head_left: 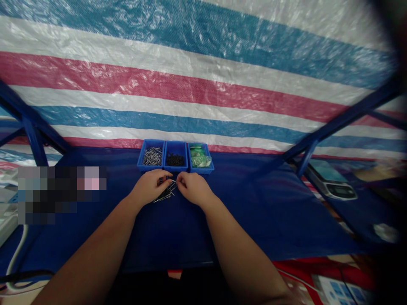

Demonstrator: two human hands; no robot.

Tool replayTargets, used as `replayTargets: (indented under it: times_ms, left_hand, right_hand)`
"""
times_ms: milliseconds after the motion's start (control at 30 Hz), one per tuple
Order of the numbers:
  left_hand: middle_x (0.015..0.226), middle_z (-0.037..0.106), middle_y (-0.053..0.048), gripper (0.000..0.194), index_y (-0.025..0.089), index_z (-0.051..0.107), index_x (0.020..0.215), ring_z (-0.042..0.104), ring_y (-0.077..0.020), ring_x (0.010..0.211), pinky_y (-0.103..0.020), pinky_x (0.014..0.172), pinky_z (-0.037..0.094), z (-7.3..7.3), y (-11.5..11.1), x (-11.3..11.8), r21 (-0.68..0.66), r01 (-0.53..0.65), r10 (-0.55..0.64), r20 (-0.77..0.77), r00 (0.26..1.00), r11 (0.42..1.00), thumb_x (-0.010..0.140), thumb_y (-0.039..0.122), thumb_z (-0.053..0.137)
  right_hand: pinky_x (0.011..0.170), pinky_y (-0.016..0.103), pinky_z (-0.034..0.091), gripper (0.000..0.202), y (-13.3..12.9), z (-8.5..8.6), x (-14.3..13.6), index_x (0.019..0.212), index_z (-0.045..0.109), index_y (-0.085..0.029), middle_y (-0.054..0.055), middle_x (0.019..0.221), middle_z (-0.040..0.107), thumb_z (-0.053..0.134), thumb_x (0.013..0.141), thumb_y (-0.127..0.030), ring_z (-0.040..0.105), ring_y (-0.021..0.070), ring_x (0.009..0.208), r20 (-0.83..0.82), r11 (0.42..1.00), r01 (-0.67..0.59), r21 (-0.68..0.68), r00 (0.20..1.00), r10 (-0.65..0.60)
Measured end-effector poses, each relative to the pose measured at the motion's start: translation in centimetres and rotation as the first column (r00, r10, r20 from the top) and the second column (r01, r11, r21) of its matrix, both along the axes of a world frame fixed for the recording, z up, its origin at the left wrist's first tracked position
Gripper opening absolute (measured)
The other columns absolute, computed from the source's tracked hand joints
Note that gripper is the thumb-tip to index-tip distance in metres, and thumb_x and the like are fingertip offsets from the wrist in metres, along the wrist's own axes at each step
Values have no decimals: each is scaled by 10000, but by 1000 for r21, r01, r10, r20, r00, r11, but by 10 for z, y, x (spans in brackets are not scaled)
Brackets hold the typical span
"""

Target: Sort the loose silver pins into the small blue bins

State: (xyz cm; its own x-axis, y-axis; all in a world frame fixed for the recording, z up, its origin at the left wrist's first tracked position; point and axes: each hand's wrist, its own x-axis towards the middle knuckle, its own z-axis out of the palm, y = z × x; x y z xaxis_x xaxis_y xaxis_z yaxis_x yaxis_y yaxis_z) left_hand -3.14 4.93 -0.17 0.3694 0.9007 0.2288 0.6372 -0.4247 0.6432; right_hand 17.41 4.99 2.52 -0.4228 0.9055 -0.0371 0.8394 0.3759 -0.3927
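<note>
Over the table point(254, 207), left hand point(151, 186) and right hand point(193, 187) pinch nearly closed on fasteners point(164, 197).

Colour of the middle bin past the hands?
Blue; the middle bin shows best in the head view.

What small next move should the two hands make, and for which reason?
Probably the right hand should draw one piece apart from the small pile: its bent fingers are right beside the pile, and the left hand is at the other side. Whether either already pinches a piece is too small to tell.
</note>
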Motion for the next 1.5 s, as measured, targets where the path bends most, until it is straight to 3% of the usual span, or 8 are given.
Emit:
replayTargets:
  times_ms: [167, 467, 600, 767, 900, 1267, 1400, 1500]
  left_hand:
    - [829, 674, -30, 212, 212, 726, 899, 597, -162, 720, -290, 678, 437, 4, 0, 0, -6, 60, -60, -8, 998, 998, 942, 299, 537]
    - [865, 718, -40, 214, 210, 743, 982, 605, -148, 666, -286, 659, 470, 5, 0, -3, 15, 36, -36, 42, 998, 999, 929, 314, 563]
    - [828, 734, -34, 236, 217, 757, 989, 629, -147, 641, -277, 635, 491, 6, 0, -6, 98, -178, 160, 166, 973, 979, 912, 380, 604]
    - [662, 699, 7, 294, 205, 745, 1008, 656, -144, 556, -267, 605, 508, 8, 2, -11, 42, -539, 503, 307, 808, 841, 878, 448, 642]
    - [777, 747, -16, 302, 191, 726, 938, 667, -140, 540, -259, 554, 503, 6, 6, -16, -58, -604, 596, 266, 758, 794, 840, 470, 666]
    - [888, 766, -53, 378, 179, 722, 1121, 644, -121, 510, -241, 512, 507, 2, 7, -17, -37, -529, 510, 327, 795, 848, 877, 455, 638]
    - [771, 740, -26, 287, 178, 736, 1022, 623, -118, 539, -231, 536, 492, 1, 2, -12, 39, -248, 227, 287, 931, 968, 901, 415, 627]
    - [778, 727, -22, 255, 191, 746, 996, 613, -114, 578, -229, 563, 476, 2, -1, -7, 79, -25, 13, 149, 989, 997, 913, 397, 619]
  right_hand:
    - [632, 253, 354, 122, -2, 2, -1, 987, 679, -217, 29, 831, 724, 569, 940, -236, 636, 163, 725, -68, 996, -80, 43, 994, 82]
    - [628, 245, 336, 91, 1, -2, 0, 965, 672, -211, 10, 812, 704, 592, 928, -233, 600, 139, 696, -179, 997, -17, 74, 983, 30]
    - [613, 244, 338, 124, 3, -2, 5, 1016, 662, -209, -5, 760, 695, 612, 904, -229, 601, 138, 671, -210, 998, 15, 62, 978, -2]
    - [610, 240, 361, 131, 5, -5, 12, 952, 700, -217, -1, 768, 712, 640, 840, -185, 614, 137, 675, -132, 999, -42, -24, 990, 38]
    - [611, 239, 373, 180, 6, -10, 10, 955, 734, -230, 1, 793, 730, 656, 806, -166, 631, 141, 689, -80, 994, -73, -77, 995, 66]
    - [629, 245, 369, 100, 7, -11, 10, 860, 719, -197, 20, 783, 712, 640, 827, -145, 606, 143, 687, -85, 991, -123, -52, 989, 119]
    - [651, 231, 369, 98, 8, -10, 10, 911, 690, -182, 13, 787, 677, 613, 862, -146, 575, 126, 697, -256, 995, -95, 36, 961, 101]
    - [656, 229, 366, 88, 7, -10, 6, 920, 674, -175, 9, 786, 655, 596, 884, -154, 560, 122, 706, -350, 993, -70, 95, 931, 100]
